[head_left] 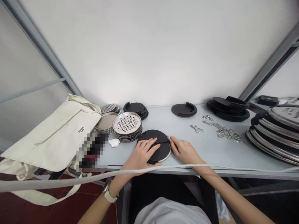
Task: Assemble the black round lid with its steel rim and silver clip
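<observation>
A round black plastic disc with a pale rim along its lower right lies near the table's front edge. Flat across its left part rests my left hand, fingers spread, the thumb reaching the near edge. At the disc's right edge, my right hand pinches a small metal clip between thumb and forefinger. To the right lie a loose wire clip and a heap of similar metal clips. Just left of the disc stands a stack of round metal grater plates.
Black round holders stand along the wall, with more black trays farther right. A tall stack of black and metal discs fills the right end. A cream bag occupies the left. A white cord crosses before my forearms.
</observation>
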A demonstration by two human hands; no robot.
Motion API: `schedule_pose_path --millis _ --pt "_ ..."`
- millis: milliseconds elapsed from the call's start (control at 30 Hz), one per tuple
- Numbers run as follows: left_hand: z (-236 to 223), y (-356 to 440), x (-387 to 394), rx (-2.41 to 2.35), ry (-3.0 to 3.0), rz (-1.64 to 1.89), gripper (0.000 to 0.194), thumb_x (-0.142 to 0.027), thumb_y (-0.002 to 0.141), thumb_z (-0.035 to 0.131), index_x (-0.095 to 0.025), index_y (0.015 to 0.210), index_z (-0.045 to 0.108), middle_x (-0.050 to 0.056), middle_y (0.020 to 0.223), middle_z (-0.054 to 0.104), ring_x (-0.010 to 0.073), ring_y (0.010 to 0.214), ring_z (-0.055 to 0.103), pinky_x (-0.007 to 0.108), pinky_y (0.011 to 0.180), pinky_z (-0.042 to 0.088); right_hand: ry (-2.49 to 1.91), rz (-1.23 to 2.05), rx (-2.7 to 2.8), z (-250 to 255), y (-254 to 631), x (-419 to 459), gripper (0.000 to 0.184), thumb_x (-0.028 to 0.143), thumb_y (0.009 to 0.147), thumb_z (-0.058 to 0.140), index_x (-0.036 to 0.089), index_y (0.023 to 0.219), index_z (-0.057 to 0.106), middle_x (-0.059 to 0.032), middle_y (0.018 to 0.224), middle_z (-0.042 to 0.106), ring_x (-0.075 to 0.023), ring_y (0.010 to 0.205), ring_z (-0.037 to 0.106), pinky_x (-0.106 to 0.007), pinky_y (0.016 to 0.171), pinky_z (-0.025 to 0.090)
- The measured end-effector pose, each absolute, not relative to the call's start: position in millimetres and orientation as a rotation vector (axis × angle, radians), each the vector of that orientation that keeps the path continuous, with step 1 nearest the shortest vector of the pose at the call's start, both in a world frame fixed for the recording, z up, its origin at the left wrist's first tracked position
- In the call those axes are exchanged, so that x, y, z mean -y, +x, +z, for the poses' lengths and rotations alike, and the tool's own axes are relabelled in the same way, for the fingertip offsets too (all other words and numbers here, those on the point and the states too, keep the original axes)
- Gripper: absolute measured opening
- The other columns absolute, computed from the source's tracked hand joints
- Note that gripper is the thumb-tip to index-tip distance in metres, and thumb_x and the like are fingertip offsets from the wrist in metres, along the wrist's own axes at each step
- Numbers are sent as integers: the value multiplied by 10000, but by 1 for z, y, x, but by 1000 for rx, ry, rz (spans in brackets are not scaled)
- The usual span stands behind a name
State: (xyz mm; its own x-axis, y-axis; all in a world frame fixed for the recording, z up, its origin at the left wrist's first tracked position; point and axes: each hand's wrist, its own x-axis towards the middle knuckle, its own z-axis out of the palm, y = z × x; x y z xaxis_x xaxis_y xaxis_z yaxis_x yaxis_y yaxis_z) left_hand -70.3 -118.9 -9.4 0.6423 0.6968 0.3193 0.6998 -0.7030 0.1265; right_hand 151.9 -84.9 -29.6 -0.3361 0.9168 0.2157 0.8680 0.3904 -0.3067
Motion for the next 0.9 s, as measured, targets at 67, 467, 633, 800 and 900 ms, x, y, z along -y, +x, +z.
schedule_pose_path --millis 67,467,633,800,900 --pt "-10 -71 119 1211 -2838 -545 567 -415 837 587 -188 1338 449 99 1455 372 267 1304 352 421 1044 314 -1553 195 2305 -29 152 85 268 281 959 292 193 873 530 -19 609 638 -164 509 585 -255 514 261" --pt "-9 -70 119 1222 -2842 -557 574 -417 832 595 -200 1341 444 92 1454 373 263 1298 362 413 1045 311 -1567 176 2273 -31 151 85 289 286 954 296 197 804 525 -18 591 631 -155 500 574 -260 521 247" --pt "-10 -71 119 1229 -2851 -575 569 -412 834 588 -203 1343 443 105 1450 376 278 1296 367 430 1037 315 -1546 191 2278 -30 151 85 290 294 955 290 198 831 534 -19 596 635 -153 499 573 -259 522 251" --pt "-9 -70 120 1235 -2855 -577 565 -410 837 586 -200 1342 445 101 1453 371 276 1294 365 431 1041 309 -1553 200 2282 -28 151 86 281 285 950 292 198 836 534 -26 611 642 -158 508 577 -263 528 254" --pt "-8 -70 120 1230 -2855 -566 566 -407 836 589 -197 1343 445 99 1456 368 271 1296 362 425 1041 313 -1564 213 2283 -27 150 86 278 289 950 295 200 835 531 -23 612 639 -158 512 578 -260 527 254"
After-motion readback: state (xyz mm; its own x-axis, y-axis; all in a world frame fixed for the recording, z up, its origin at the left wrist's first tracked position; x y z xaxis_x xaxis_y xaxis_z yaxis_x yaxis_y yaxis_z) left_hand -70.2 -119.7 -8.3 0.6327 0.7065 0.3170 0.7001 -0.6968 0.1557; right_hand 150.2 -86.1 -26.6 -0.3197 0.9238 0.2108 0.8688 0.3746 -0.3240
